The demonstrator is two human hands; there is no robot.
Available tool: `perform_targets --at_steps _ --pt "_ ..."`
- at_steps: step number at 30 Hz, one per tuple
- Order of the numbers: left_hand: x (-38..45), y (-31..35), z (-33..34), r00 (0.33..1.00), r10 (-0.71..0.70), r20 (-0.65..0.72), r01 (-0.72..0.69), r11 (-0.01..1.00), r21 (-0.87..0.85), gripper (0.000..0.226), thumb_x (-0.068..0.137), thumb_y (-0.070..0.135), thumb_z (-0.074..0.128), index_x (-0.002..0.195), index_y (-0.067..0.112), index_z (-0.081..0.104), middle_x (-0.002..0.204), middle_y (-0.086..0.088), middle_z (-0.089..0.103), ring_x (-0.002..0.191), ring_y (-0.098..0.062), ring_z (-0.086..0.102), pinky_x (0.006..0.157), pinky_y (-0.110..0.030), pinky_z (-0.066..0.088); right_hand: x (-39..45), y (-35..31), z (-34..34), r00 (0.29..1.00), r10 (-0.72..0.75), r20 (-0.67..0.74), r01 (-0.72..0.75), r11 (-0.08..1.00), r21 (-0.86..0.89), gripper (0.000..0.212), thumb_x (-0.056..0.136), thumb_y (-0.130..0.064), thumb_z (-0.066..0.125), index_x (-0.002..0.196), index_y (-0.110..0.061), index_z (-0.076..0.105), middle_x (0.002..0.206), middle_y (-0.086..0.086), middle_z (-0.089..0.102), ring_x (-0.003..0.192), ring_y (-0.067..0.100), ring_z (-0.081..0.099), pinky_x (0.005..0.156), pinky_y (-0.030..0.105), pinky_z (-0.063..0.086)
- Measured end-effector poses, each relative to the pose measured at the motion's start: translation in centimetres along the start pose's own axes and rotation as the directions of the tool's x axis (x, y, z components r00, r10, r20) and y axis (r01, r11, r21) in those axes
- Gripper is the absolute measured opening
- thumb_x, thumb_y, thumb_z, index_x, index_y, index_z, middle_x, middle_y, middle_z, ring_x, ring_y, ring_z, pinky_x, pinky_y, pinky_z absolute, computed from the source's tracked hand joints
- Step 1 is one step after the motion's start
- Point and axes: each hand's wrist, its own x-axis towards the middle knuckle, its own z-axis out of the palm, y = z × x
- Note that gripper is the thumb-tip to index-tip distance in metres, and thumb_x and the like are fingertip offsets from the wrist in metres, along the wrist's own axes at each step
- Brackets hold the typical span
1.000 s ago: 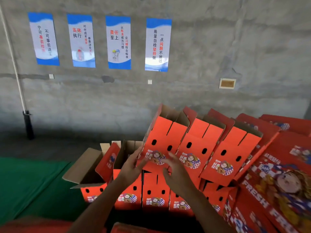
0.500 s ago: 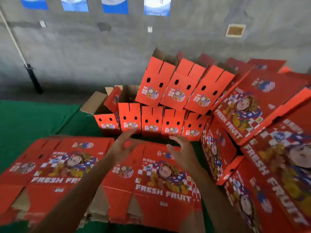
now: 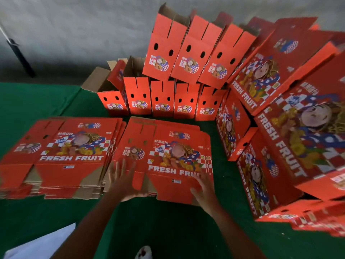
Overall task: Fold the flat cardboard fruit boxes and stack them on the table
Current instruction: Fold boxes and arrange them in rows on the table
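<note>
**Q:** What are the hands doing?

**A:** The left hand [image 3: 124,181] has its fingers spread wide and straight over the near edge of the right-hand stack of flat boxes [image 3: 164,156]; contact is likely but blurred. The right hand [image 3: 203,189] is also spread, at the stack's near right corner, gripping nothing.

**Q:** And the boxes?

**A:** Flat red printed cardboard with brown corrugated edges, a cartoon figure and "FRESH FRUIT" in white. A second flat stack [image 3: 61,156] lies just beside it on the left. Both rest on the green cloth table [image 3: 168,230]. Folded boxes [image 3: 162,99] stand in a row behind, with more tilted on top [image 3: 186,51].
</note>
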Motion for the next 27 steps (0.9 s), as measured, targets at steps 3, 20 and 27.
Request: perform_targets --at_steps 3,20,27 --pt "-0.7 0.4 0.7 1.000 0.003 -0.004 -0.002 0.998 0.059 0.159 0.050 0.100 0.059 0.149 0.026 -0.040 0.151 -0.022 -0.049 0.141 -0.045 -0.041 0.117 -0.070 -0.015 -0.6 0.5 0.1 1.000 0.007 0.002 -0.007 0.999 0.043 0.058 0.101 -0.026 0.064 0.153 -0.034 0.041 0.169 -0.018 -0.008 0.156 0.008 -0.008 0.124 0.045 0.011" --pt "-7.8 2.6 -5.3 0.934 0.121 -0.336 -0.227 0.928 -0.294 0.042 0.099 0.014 0.058 0.139 0.026 0.056 0.126 -0.001 0.063 0.105 -0.022 0.067 0.089 -0.039 0.059 -4.8 -1.2 -6.5 0.907 0.420 0.014 -0.360 0.758 0.544 0.035 0.089 0.000 0.070 0.114 -0.025 0.069 0.113 -0.002 0.070 0.099 0.021 0.071 0.077 0.035 0.060" --pt "-7.3 1.6 -14.2 0.853 -0.132 -0.505 -0.136 0.878 -0.459 0.023 0.104 0.036 0.055 0.120 0.026 0.068 0.090 0.006 0.070 0.073 -0.008 0.065 0.058 -0.027 0.052 -2.4 -10.7 -13.2 0.939 0.047 -0.341 0.114 0.893 0.435 0.045 0.096 0.007 0.061 0.125 -0.027 0.064 0.113 -0.015 0.067 0.093 -0.002 0.070 0.074 0.016 0.058"
